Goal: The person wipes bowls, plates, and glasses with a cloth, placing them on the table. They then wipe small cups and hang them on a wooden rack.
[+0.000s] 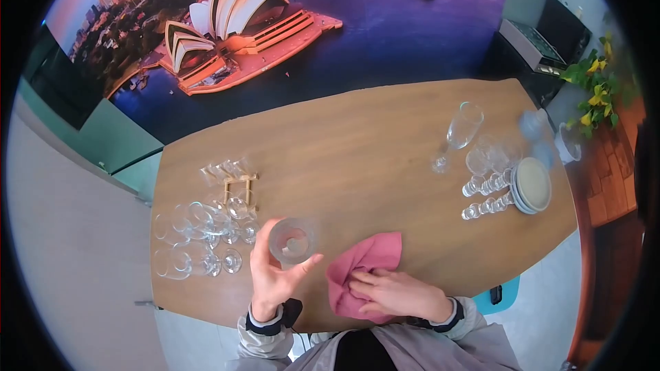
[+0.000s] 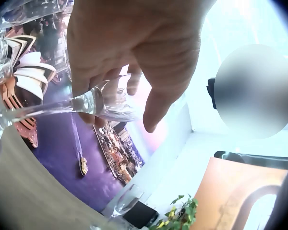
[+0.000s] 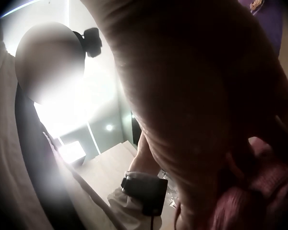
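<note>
In the head view, my left hand (image 1: 269, 271) holds a clear glass (image 1: 293, 240) above the table's front part, thumb on one side and fingers on the other. The left wrist view shows that hand (image 2: 139, 43) around the glass bowl (image 2: 115, 98), with a stem extending leftwards. My right hand (image 1: 405, 295) grips a bunched pink cloth (image 1: 375, 251) lying on the table, to the right of the glass. In the right wrist view, the dark underside of the right hand (image 3: 187, 96) fills much of the picture, with cloth folds (image 3: 235, 208) at its fingers.
Several stemmed glasses (image 1: 199, 216) lie on the table's left side, near a small wooden rack (image 1: 240, 180). To the right are a lying stemmed glass (image 1: 466, 126), small glasses (image 1: 487, 184) and stacked round white dishes (image 1: 533, 184). A plant (image 1: 597, 93) stands beyond the right edge.
</note>
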### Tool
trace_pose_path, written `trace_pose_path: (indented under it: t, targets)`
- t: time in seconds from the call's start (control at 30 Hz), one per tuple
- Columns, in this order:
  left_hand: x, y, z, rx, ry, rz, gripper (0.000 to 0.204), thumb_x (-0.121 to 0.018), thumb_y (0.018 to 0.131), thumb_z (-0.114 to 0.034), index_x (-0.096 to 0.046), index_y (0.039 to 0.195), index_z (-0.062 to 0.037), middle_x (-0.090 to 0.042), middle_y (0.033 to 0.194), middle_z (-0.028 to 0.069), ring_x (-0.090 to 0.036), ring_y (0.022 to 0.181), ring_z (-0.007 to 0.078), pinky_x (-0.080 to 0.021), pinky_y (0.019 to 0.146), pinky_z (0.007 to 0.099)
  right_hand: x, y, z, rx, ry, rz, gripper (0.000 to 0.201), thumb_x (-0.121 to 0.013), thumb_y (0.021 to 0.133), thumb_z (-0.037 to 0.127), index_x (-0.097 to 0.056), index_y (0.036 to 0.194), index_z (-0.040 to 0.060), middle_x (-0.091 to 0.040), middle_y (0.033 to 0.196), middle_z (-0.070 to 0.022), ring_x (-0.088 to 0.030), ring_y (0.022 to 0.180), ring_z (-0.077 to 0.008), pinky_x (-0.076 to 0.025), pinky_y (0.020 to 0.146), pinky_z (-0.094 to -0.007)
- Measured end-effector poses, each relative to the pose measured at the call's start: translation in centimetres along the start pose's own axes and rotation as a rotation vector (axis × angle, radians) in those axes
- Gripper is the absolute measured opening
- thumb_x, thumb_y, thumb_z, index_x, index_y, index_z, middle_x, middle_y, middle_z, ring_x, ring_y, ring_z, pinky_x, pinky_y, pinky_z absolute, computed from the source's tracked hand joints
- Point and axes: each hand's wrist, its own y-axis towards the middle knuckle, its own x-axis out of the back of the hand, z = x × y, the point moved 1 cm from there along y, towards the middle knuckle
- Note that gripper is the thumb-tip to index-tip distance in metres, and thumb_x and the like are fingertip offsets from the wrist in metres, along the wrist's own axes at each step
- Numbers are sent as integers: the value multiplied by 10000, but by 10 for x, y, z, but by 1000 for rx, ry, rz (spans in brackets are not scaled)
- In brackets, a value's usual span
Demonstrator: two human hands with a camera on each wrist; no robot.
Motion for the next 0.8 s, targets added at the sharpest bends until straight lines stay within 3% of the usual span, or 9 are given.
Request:
trace_pose_path:
  t: [0.13,0.23,0.3,0.37,0.53,0.63,0.7,0.77,0.8]
  targets:
    - [-10,-2,-1,104,-286,47,730,-875,759,2,-454,1355,39,-646,1216,168,-660,1111,251,-548,948,394,39,11,8,-249,124,-293,472,-745,885,318,-615,1208,-1,-688,1078,-171,-691,918,-359,-577,761,-412]
    - [-28,-1,-11,128,-421,119,756,-875,764,-5,-428,1373,40,-641,1232,186,-654,1138,268,-538,981,407,32,34,16,-179,172,-544,390,-741,882,201,-611,1172,-27,-693,1010,-169,-688,917,-356,-571,745,-430]
    - [-42,-4,-12,123,-489,145,778,-875,767,-10,-409,1389,40,-641,1238,191,-649,1152,275,-534,997,418,16,35,12,-161,210,-544,340,-723,886,164,-617,1147,-27,-690,991,-173,-688,895,-360,-569,737,-432]
    - [-54,-6,-11,58,-552,222,862,-880,765,-47,-365,1457,-61,-583,1280,234,-641,1173,338,-549,982,484,8,34,8,-142,251,-538,290,-706,891,127,-623,1122,-27,-688,972,-177,-688,872,-364,-567,729,-433]
    - [-64,3,-18,89,-573,255,931,-874,802,-125,-296,1526,-33,-557,1346,223,-571,1282,334,-467,1100,454,7,21,-14,-138,184,-725,153,-639,864,18,-643,1015,0,-651,878,-192,-665,782,-382,-541,684,-470]
    - [-58,2,8,86,-323,353,830,-835,840,-93,-350,1510,-16,-559,1367,191,-554,1308,293,-434,1131,398,22,10,-47,-260,-21,-889,160,-616,846,-20,-645,1002,2,-645,851,-202,-650,760,-398,-526,674,-481]
    - [-54,-8,25,216,-261,347,587,-769,882,-12,-502,1405,-1,-573,1354,150,-574,1282,246,-436,1126,379,0,-10,-107,-453,328,-1107,144,-606,840,-37,-648,976,-12,-648,836,-196,-641,760,-404,-517,687,-484]
    - [-46,-17,36,257,-237,351,486,-739,894,21,-553,1343,6,-580,1334,132,-584,1264,231,-448,1114,372,35,-17,-122,-533,-56,-1007,131,-580,992,25,-690,1049,-20,-734,930,-87,-678,756,-144,-557,678,-314]
    - [-44,-21,39,298,-213,351,390,-709,907,54,-604,1281,13,-588,1314,114,-594,1247,216,-460,1103,365,40,-21,-131,-533,-58,-1007,131,-580,992,25,-690,1049,-20,-734,930,-87,-678,756,-144,-557,678,-314]
